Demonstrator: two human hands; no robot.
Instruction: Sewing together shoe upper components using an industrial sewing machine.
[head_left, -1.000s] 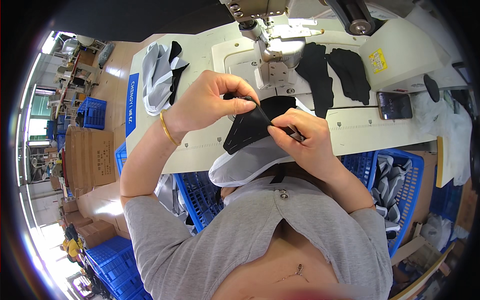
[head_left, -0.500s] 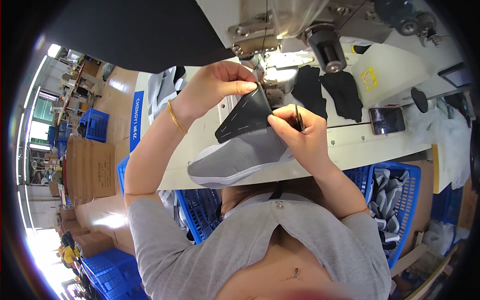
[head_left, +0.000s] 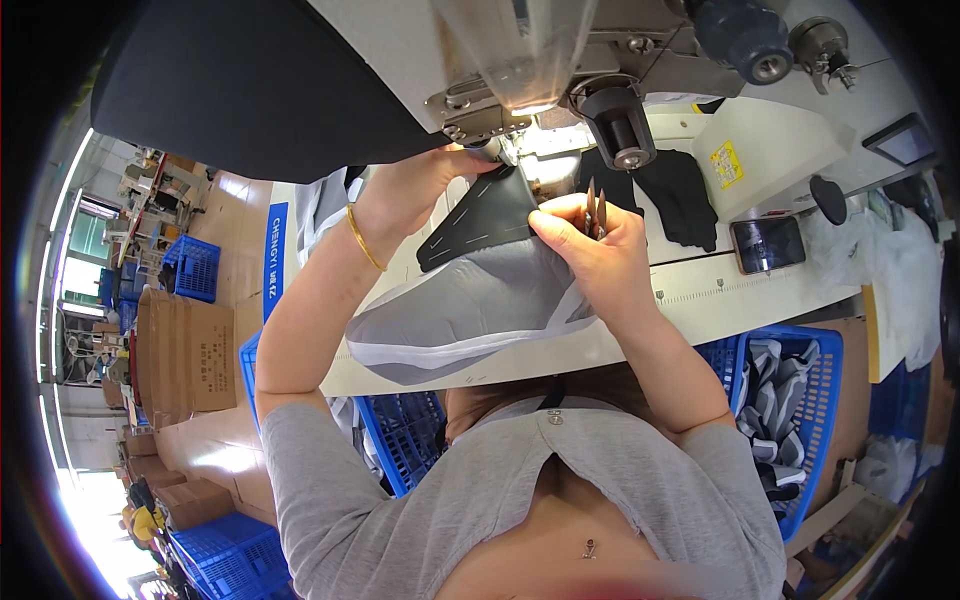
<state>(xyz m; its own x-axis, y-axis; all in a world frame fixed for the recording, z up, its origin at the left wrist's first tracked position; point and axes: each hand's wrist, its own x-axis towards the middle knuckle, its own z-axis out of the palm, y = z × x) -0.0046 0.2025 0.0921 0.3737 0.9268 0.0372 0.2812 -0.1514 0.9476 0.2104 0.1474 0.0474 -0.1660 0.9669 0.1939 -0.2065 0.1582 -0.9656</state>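
A grey shoe upper [head_left: 450, 295] with a white lower band hangs over the near edge of the sewing table. Its black collar piece [head_left: 480, 225], marked with light dashes, points up toward the sewing machine's [head_left: 500, 125] needle area. My left hand [head_left: 420, 185] is closed on the tip of the collar right by the presser foot, its fingertips partly hidden under the machine head. With thumb and forefinger my right hand [head_left: 595, 250] pinches the collar's right edge. Tucked in that same hand is a small dark pair of thread snips [head_left: 597, 212], points upward.
Black fabric pieces [head_left: 675, 200] lie right of the needle, and a phone [head_left: 768, 245] rests farther right. Below the table, a blue basket [head_left: 825, 400] holds several grey and white pieces; another blue basket [head_left: 400, 430] stands by my lap. Cardboard boxes [head_left: 185, 350] stand at left.
My left hand and the collar tip have moved in closer under the machine head. The shoe upper has shifted slightly left. The snips' two points now show apart in my right hand.
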